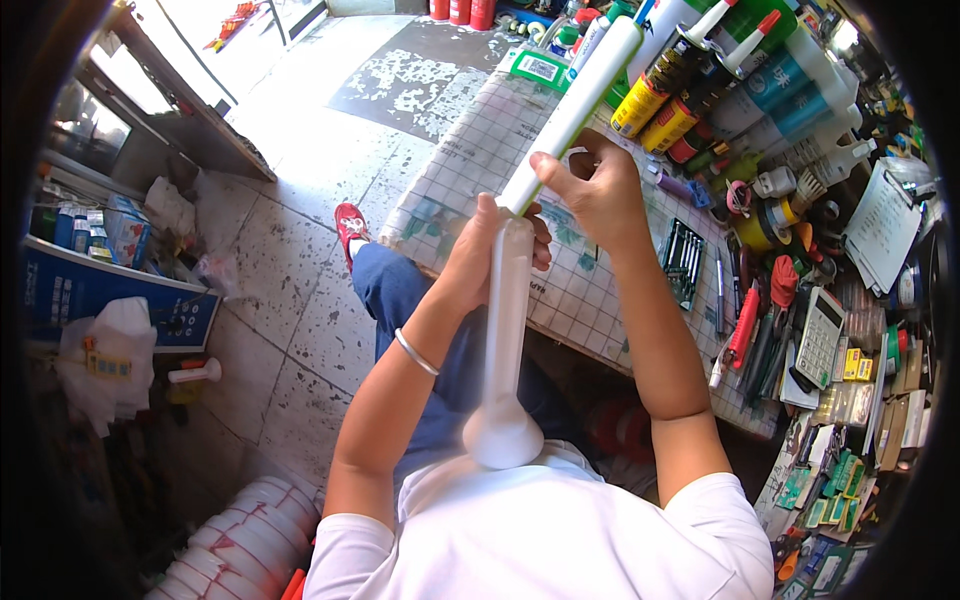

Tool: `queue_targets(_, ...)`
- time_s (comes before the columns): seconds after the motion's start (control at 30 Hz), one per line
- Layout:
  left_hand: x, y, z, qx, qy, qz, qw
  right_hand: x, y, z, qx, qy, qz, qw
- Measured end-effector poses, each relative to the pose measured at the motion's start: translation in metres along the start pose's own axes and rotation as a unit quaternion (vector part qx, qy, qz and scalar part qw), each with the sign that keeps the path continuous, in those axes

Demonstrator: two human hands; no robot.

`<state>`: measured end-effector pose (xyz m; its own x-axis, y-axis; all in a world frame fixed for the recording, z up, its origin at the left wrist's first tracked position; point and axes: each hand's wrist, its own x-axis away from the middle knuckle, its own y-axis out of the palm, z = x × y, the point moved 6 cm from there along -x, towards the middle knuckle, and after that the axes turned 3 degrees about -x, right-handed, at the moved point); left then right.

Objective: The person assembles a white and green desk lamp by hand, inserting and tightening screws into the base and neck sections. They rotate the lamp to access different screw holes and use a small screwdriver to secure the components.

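A white desk lamp with a long bar-shaped head edged in green slants across in front of me. Its rounded base is by my white shirt, blurred, and the head points away to the upper right. My left hand is wrapped round the joint between stem and head, thumb up along it. Higher up, my right hand grips the edge of the head, thumb lying on its white face. Part of its fingers are hidden behind the lamp.
A grid-marked table stands ahead and to the right. Yellow-and-black tubes, bottles, a set of small screwdrivers, a red cutter knife, a calculator and a clipboard crowd its right side. White rolls lie at lower left.
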<state>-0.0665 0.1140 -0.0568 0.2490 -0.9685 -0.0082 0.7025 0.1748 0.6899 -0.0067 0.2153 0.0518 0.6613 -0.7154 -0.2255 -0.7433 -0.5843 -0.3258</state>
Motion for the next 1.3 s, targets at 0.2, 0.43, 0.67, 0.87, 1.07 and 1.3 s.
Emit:
queue_targets(0.2, -0.003, 0.001, 0.001, -0.022, 0.005, -0.011, 1.000, -0.015, -0.009, 0.015, -0.101, 0.066, -0.147, 0.982)
queue_targets(0.43, -0.003, 0.000, -0.003, -0.007, -0.004, -0.016, 1.000, -0.013, -0.005, 0.026, -0.200, 0.105, -0.229, 0.947)
queue_targets(0.67, -0.003, 0.004, -0.002, -0.020, -0.019, -0.009, 1.000, -0.024, 0.001, 0.032, -0.117, 0.010, -0.170, 0.978)
queue_targets(0.87, 0.001, 0.004, 0.003, -0.037, -0.028, 0.008, 0.999, -0.011, 0.008, -0.006, 0.173, -0.046, -0.009, 0.984)
queue_targets(1.07, 0.001, 0.000, 0.000, -0.028, -0.026, 0.005, 0.999, -0.011, 0.012, -0.001, 0.138, -0.060, 0.010, 0.989)
queue_targets(1.3, -0.008, 0.000, 0.005, 0.033, -0.018, 0.039, 0.999, 0.005, -0.013, 0.075, -0.056, 0.154, -0.127, 0.978)
